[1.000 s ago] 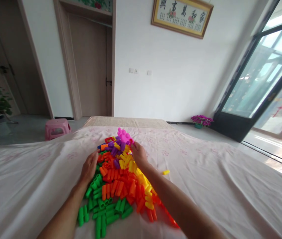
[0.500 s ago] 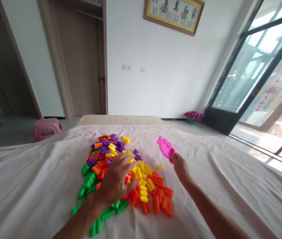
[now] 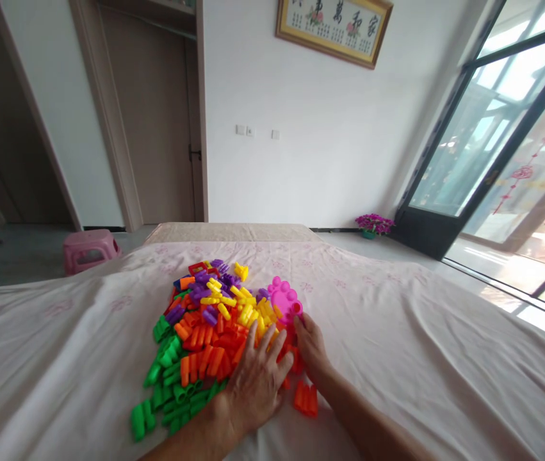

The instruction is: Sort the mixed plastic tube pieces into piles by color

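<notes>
Your left hand [image 3: 257,381] lies with spread fingers over the near right part of the heap; it seems to grasp nothing, but what is under the palm I cannot see. Your right hand [image 3: 311,346] has thumb and fingers closed on the near end of a bright pink foot-shaped plastic piece [image 3: 282,298], which is at the right edge of the heap, beside the short yellow ribbed plastic pieces [image 3: 252,312]. The orange tube-like plastic pieces [image 3: 203,360] lie in the middle, the green tube-like plastic pieces [image 3: 169,351] at the left. By my judgement, you are in the step of drawing the pieces together. The next move would call for both hands working toward each other, gently, also minding the separate orange ribbed piece [image 3: 305,399] near your right wrist.
</notes>
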Demonstrator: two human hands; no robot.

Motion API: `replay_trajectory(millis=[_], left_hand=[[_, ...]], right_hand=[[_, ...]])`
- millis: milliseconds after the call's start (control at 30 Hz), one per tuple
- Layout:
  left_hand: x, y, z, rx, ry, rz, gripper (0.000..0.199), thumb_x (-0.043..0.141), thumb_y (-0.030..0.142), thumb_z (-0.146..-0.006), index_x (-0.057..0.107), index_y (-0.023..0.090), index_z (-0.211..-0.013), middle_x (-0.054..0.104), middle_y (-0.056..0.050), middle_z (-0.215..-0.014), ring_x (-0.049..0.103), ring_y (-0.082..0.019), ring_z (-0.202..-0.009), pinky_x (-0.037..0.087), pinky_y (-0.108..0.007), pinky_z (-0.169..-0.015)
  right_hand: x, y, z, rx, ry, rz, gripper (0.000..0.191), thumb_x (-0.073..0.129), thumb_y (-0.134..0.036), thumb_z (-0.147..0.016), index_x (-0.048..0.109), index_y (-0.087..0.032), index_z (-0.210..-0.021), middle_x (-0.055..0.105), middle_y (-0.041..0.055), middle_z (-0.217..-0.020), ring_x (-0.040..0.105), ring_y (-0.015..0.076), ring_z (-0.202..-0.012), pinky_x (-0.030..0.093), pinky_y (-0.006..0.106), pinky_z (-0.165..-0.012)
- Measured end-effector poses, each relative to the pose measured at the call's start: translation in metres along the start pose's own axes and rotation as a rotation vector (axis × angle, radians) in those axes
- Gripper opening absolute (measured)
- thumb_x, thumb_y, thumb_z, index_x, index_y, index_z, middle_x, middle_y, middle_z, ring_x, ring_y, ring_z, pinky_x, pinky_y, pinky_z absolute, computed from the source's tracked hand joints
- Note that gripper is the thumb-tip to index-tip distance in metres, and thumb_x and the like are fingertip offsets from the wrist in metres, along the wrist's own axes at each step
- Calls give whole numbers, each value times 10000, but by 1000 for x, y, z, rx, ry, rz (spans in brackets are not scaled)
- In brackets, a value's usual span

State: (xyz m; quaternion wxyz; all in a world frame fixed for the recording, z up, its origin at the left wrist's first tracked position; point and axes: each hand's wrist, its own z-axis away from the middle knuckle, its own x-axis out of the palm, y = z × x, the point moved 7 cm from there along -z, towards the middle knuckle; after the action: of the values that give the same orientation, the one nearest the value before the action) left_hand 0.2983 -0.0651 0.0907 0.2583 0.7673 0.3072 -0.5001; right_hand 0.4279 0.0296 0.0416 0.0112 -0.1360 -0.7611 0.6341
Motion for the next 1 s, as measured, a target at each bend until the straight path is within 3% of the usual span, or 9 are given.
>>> replay_trajectory(millis=[167,300,567,667,800,900,1000], left_hand=[[-26,-30,-13,-112,151,-58,329,473,197,-883,662,211,-1152,583,-140,-1384,457,-310,-1326,230,-568,-1144],[-52,-69,-15,-200,254,-131,318,471,101,-848,690,197,-1057,629,-141,-1305,501,-309,-1279,271,-554,-1125],[-83,-158,17,-408,348,-261,407,450,56,-809,691,203,-1102,684,-133,-1224,582,-305,-1167,337,-512,-1053],[-90,-191,42,-544,352,-279,380,476,80,-791,720,223,-1044,706,-116,-1195,612,-305,-1129,363,-488,-1024],[-91,-224,76,-694,330,-227,373,442,113,-803,727,217,-1020,705,-90,-1209,635,-265,-1113,415,-409,-999],[-78,-248,103,-878,361,-49,398,369,226,-885,675,177,-1135,693,-110,-1225,635,-255,-1129,455,-378,-974],[-51,-265,122,-1016,390,206,483,303,406,-936,631,157,-1188,679,-128,-1247,613,-249,-1176,452,-366,-1005]], right_hand=[[48,-4,-3,92,-156,-247,463,607,-658,-740,522,-204,-776,574,10,-705,529,166,-644,437,262,-552],[74,-17,-11,135,-151,-295,403,601,-598,-763,524,-207,-819,570,4,-753,543,150,-670,468,255,-591],[124,-58,-29,-77,-313,-169,179,512,-387,-817,524,-208,-804,527,-19,-689,489,131,-612,414,236,-540],[126,-60,-51,-141,-318,-104,181,476,-367,-828,526,-202,-774,530,-18,-658,485,129,-593,392,238,-545],[107,-47,-105,-174,-143,71,237,432,-386,-845,531,-202,-735,525,-19,-613,479,136,-572,343,244,-543],[94,-35,-145,-201,-15,308,249,393,-329,-868,541,-201,-713,556,4,-635,496,153,-622,325,253,-576],[96,-22,-168,-201,7,472,231,396,-253,-869,586,-193,-751,618,43,-727,521,169,-688,321,262,-615]])
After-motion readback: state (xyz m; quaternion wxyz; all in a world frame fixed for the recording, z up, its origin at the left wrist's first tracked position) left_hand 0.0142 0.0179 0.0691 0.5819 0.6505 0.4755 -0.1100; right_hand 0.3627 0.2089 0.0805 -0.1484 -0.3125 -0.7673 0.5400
